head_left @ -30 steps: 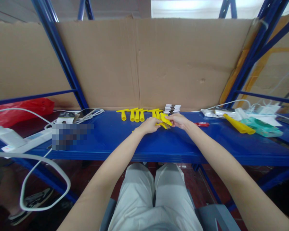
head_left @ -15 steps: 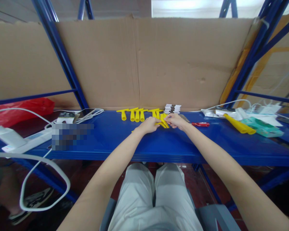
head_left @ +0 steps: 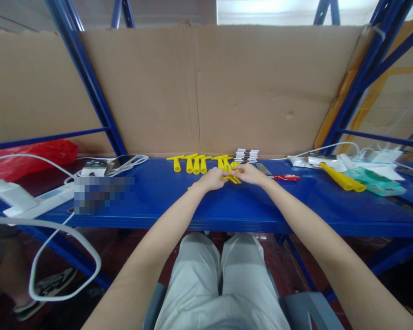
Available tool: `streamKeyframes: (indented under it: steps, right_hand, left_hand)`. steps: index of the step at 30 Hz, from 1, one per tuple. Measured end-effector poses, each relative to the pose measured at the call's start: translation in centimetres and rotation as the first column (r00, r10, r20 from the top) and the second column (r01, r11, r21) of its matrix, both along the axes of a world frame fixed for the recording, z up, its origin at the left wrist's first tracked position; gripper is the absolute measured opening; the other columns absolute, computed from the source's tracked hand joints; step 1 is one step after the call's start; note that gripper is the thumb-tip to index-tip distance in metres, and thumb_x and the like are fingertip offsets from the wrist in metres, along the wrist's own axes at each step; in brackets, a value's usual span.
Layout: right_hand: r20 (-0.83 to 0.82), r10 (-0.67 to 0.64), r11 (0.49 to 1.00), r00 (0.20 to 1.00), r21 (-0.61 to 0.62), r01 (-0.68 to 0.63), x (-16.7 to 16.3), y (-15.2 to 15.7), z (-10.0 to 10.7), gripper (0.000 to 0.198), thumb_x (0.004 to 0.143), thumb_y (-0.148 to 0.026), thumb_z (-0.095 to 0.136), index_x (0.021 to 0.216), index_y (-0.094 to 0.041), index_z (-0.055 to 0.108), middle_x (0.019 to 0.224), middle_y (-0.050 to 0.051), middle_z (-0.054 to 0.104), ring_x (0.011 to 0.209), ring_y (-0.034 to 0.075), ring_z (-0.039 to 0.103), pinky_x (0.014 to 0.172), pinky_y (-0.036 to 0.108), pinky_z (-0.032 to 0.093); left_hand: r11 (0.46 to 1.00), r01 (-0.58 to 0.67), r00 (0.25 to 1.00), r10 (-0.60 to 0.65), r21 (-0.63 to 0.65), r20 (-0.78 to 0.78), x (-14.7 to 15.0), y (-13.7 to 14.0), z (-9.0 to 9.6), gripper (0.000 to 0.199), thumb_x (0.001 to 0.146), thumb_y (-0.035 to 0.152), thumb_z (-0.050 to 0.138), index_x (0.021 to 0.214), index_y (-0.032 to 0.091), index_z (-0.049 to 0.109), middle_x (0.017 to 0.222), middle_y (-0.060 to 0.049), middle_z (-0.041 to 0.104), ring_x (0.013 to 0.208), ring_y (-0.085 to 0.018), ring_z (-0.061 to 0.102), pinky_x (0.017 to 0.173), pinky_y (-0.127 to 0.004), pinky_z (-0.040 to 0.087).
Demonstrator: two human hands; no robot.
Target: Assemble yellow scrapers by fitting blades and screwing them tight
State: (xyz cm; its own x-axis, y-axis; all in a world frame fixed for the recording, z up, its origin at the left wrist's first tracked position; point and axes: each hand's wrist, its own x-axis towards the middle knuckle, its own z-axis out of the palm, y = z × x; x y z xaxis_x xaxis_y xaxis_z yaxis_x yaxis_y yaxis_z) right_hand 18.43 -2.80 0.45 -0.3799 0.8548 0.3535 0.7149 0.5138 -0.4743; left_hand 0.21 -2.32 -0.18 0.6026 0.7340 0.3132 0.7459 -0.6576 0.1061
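My left hand (head_left: 214, 179) is closed on a yellow T-shaped plastic scraper (head_left: 234, 180), low over the blue table. From the other side my right hand (head_left: 247, 173) meets it, thumb and fingers pinched together at the scraper's wide end. Whatever small part lies between the right fingertips is too small to make out. Just behind the hands are more yellow scrapers (head_left: 220, 160), partly covered. A row of similar T-shaped scrapers (head_left: 190, 165) lies to the left. Flat grey strips (head_left: 263, 169) and a red-handled screwdriver (head_left: 286, 178) lie right of my right hand.
A stack of white packs with dark bands (head_left: 247, 156) stands against the cardboard wall (head_left: 248, 91). Yellow cone-like pieces (head_left: 344, 178) and a green box (head_left: 375, 182) lie at the right. A power strip (head_left: 39, 201), cables and a red bag (head_left: 34, 158) fill the left end.
My right hand has shifted slightly left and down, its fingers now closer over the scraper. The grey strips show more beside it. My left hand has barely moved.
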Motion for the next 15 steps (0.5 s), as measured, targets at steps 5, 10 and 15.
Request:
streamKeyframes:
  steps: [5,10,15]
  right_hand:
    - [0.084,0.002,1.0,0.996,0.006,-0.003,-0.21,-0.38,0.24,0.033,0.084,-0.037,0.049,0.085,-0.011,0.071,0.059,0.001,0.059,0.051,0.011,0.042,0.052,0.023,0.027]
    - [0.122,-0.01,1.0,0.992,0.03,0.006,-0.64,-0.61,0.39,0.03,0.085,-0.03,0.048,0.074,-0.012,0.069,0.056,0.001,0.058,0.053,0.012,0.045,0.053,0.023,0.026]
    - [0.111,-0.003,0.999,0.994,0.033,-0.001,-0.66,-0.7,0.43,0.028,0.085,-0.027,0.048,0.071,-0.013,0.068,0.055,0.001,0.058,0.054,0.011,0.047,0.054,0.023,0.027]
  left_hand:
    - [1.0,-0.009,1.0,0.009,-0.007,-0.017,-0.06,0.06,0.02,0.034,0.084,0.025,0.056,0.117,0.025,0.066,0.108,-0.007,0.07,0.102,-0.022,0.064,0.091,-0.033,0.048]
    - [1.0,-0.005,1.0,0.004,-0.011,-0.015,-0.14,0.22,-0.13,0.035,0.084,0.025,0.055,0.117,0.024,0.065,0.11,-0.008,0.069,0.105,-0.024,0.063,0.091,-0.035,0.048]
    - [1.0,-0.011,1.0,0.011,-0.01,-0.005,-0.17,0.3,-0.24,0.036,0.084,0.026,0.056,0.119,0.025,0.064,0.11,-0.008,0.07,0.105,-0.024,0.063,0.092,-0.036,0.048]
